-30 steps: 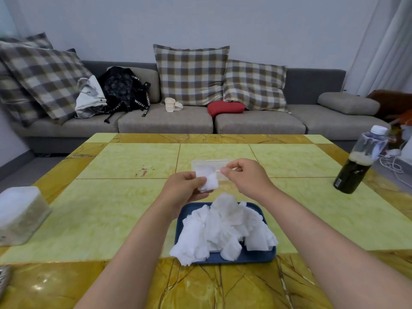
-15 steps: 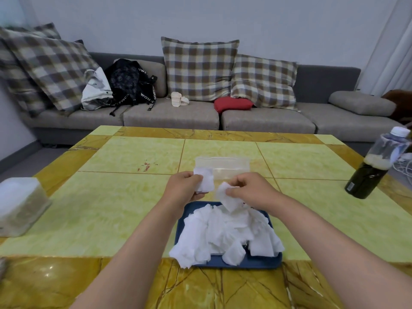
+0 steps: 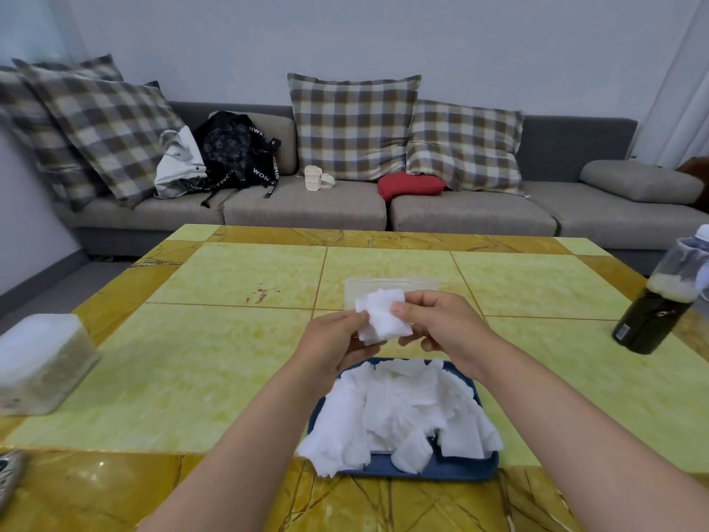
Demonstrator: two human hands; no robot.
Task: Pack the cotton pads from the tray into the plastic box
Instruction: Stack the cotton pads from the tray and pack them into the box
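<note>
Up from the tray (image 3: 441,470), the right grip (image 3: 441,328) has carried its pad to the left grip (image 3: 330,347); both pinch the cotton pads (image 3: 381,316) at frame centre, just before the plastic box (image 3: 391,284). Lower centre, a heap (image 3: 399,412) of pads fills the tray on the desk (image 3: 215,339).

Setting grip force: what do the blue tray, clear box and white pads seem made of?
Blue rectangular tray: probably smooth moulded plastic, even colour, rounded rim. Clear rectangular box: likely thin translucent plastic; the yellow tiled table shows through. White square pads: soft matte cotton-like fibre, crumpled, drooping over the tray's edge.
</note>
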